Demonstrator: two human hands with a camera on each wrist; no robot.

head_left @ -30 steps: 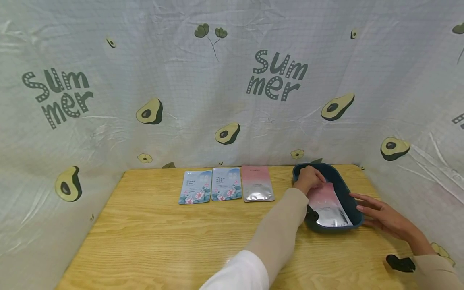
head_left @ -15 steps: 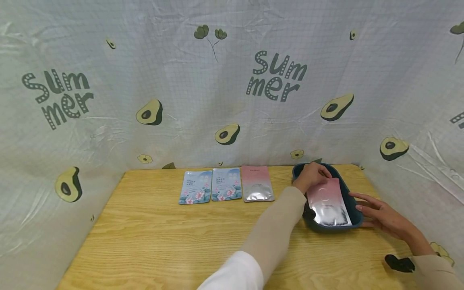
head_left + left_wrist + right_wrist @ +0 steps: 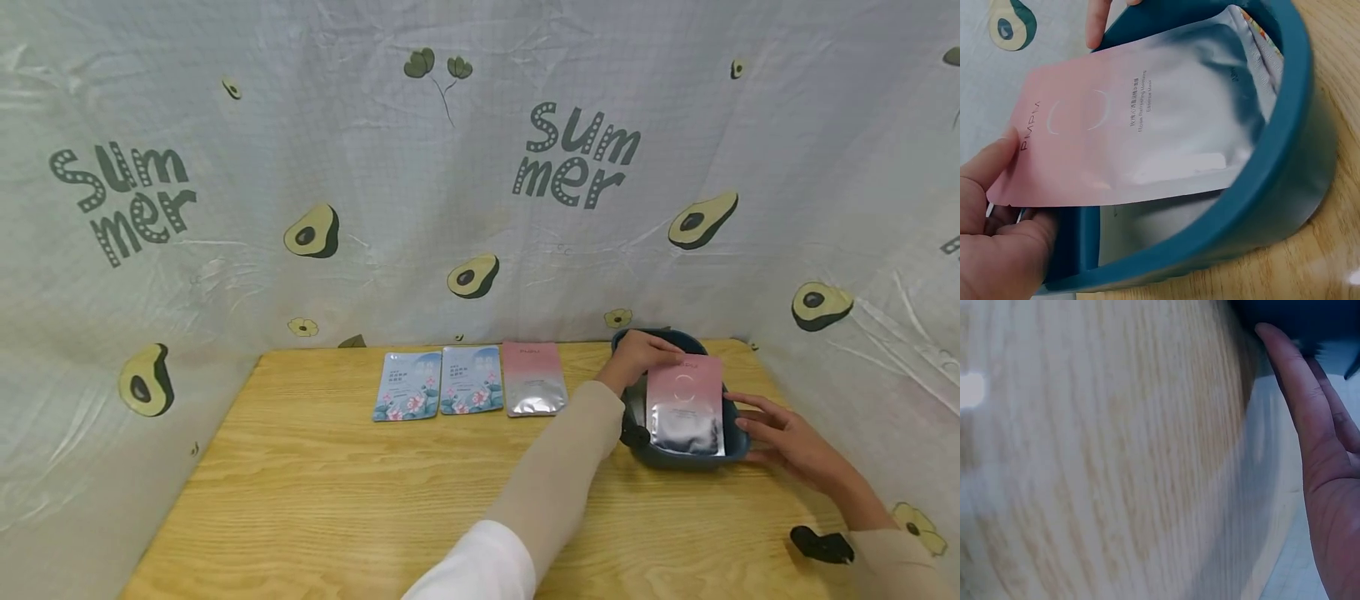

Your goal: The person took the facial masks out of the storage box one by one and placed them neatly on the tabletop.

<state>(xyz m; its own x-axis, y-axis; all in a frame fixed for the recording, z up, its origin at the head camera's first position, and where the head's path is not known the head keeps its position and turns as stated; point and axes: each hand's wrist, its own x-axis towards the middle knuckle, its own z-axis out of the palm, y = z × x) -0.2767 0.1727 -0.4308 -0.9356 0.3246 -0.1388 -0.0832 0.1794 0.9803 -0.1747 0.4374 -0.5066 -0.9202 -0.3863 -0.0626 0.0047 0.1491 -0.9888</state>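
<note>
The near and left parts of the wooden surface (image 3: 315,500) lie bare, so a hand has wide passage there. Along the far edge three sachets lie flat in a row: two blue floral sachets (image 3: 438,383) touching each other and a pink-and-silver sachet (image 3: 533,379) just beside them; they block only low sweeps. The avocado-print curtain (image 3: 450,208) walls off the back and both sides. At the far right the blue tub (image 3: 738,446) stands hemmed between the left hand (image 3: 637,357) and right hand (image 3: 783,433), its opening filled by the raised pink sachet (image 3: 684,404).
</note>
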